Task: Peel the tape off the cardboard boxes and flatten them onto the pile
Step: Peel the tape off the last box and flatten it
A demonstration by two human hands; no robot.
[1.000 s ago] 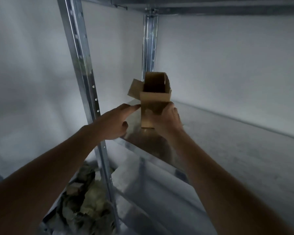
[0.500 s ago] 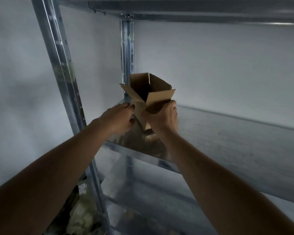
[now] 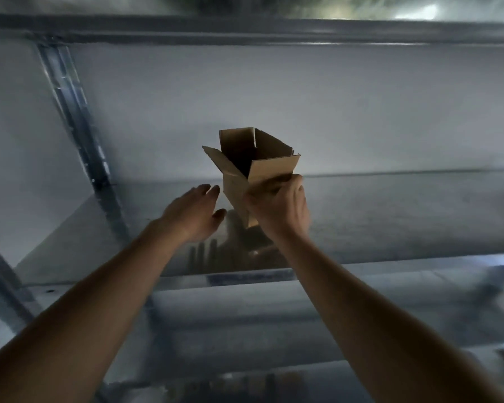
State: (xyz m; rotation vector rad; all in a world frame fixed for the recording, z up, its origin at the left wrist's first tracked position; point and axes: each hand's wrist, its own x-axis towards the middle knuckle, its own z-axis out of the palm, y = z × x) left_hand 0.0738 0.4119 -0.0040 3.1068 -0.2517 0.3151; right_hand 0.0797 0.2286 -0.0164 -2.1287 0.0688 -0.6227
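A small brown cardboard box (image 3: 246, 167) with its top flaps standing open is held tilted above the metal shelf (image 3: 390, 216). My right hand (image 3: 278, 206) grips its right side, fingers curled round the near flap and wall. My left hand (image 3: 194, 210) hovers just left of the box with its fingers straight, a small gap from the cardboard. The lower end of the box is hidden behind my right hand. I see no tape on the faces shown.
The shiny shelf surface mirrors my hands and the box. A slotted steel upright (image 3: 79, 123) rises at the left, a crossbeam (image 3: 245, 27) runs overhead, and a lower shelf (image 3: 245, 330) sits below. A white wall stands behind.
The view has swung right, so the upright sits further left. The box has lifted and tilted in my right hand. My left hand has come off the box and spread open.
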